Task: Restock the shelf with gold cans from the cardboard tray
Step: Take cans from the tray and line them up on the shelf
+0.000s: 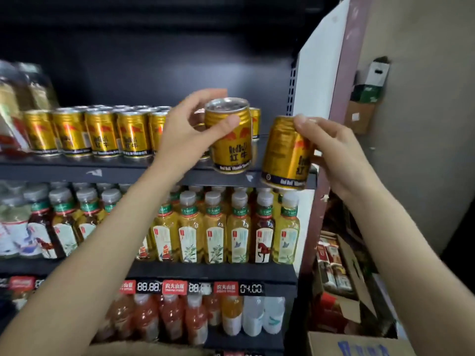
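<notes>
Your left hand (190, 124) grips a gold can (230, 140) mid-frame, tilted over the shelf (77, 170) edge. Your right hand (334, 152) clamps a second can (285, 152) just right of it. More cans (102, 132) stand in rows at left on that shelf.

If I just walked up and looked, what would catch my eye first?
Two gold cans held up mid-frame: the left hand grips an upright can over the upper shelf, and the right hand holds a tilted can beside it. Left of them stands a row of cans; tea bottles fill the shelf below.
</notes>
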